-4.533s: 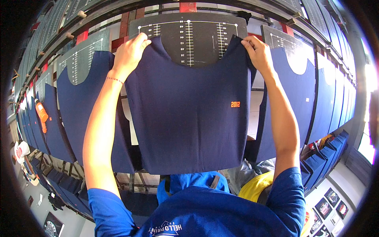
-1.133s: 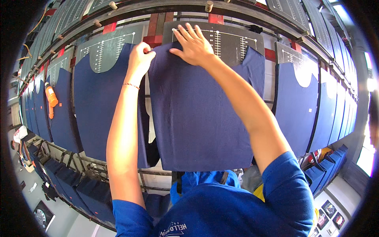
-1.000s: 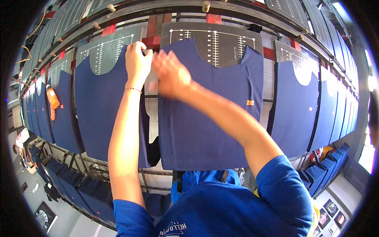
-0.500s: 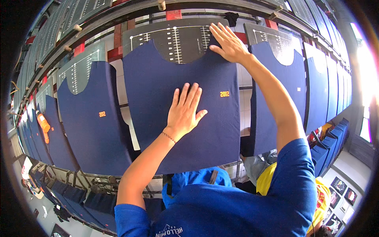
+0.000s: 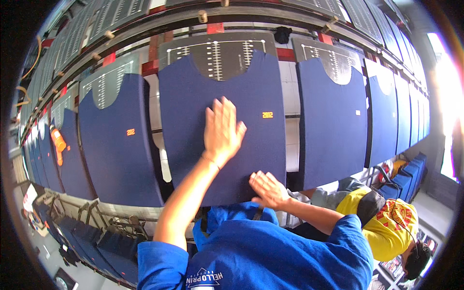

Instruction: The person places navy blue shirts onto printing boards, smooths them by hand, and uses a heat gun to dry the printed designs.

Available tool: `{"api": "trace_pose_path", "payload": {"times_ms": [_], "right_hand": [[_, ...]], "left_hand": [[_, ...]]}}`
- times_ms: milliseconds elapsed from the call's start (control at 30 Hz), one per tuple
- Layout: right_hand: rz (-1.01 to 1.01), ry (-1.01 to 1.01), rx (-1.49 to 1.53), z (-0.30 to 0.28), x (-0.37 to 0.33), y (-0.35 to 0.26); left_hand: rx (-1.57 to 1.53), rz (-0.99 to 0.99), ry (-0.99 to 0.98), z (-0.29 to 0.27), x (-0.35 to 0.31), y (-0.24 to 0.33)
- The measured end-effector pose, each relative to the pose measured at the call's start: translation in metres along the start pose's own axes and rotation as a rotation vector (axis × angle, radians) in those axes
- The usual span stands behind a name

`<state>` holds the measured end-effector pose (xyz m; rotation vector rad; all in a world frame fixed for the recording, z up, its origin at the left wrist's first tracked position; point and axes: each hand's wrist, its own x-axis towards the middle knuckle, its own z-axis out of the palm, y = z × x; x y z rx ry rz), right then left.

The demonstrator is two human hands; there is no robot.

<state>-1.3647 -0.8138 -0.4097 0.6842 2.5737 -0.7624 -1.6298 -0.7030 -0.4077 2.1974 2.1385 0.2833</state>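
A navy shirt panel (image 5: 193, 125) lies spread over a dark board (image 5: 224, 53) marked with white ruled lines; its scooped neckline leaves the board's top bare. Small orange print sits on the panel's right side. My left hand (image 5: 222, 129) rests on the middle of the cloth, palm down, fingers stretched and fairly close together. Near the panel's lower right edge, my right hand (image 5: 269, 190) lies on the cloth, fingers out, slightly blurred. Neither hand holds anything.
More boards with navy panels stand in a row to the left (image 5: 116, 154) and right (image 5: 333, 121). An orange heat-gun-like tool (image 5: 58, 144) rests on a left panel. A person in a yellow shirt (image 5: 386, 217) is close by on my right. Red-and-black frame rails run behind.
My right hand has come down from the upper right shoulder of the panel to its lower right edge. My left hand stays on the middle. The person in yellow shows more.
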Motion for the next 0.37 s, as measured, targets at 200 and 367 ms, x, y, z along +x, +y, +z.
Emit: {"api": "trace_pose_path", "payload": {"times_ms": [200, 367], "right_hand": [[0.267, 0.436, -0.060, -0.013, 0.039, -0.010], [-0.017, 0.178, -0.101, 0.010, 0.095, -0.111]], "left_hand": [[-0.297, -0.026, -0.193, -0.026, -0.199, 0.008], [-0.519, -0.548, 0.056, 0.013, -0.379, -0.078]]}}
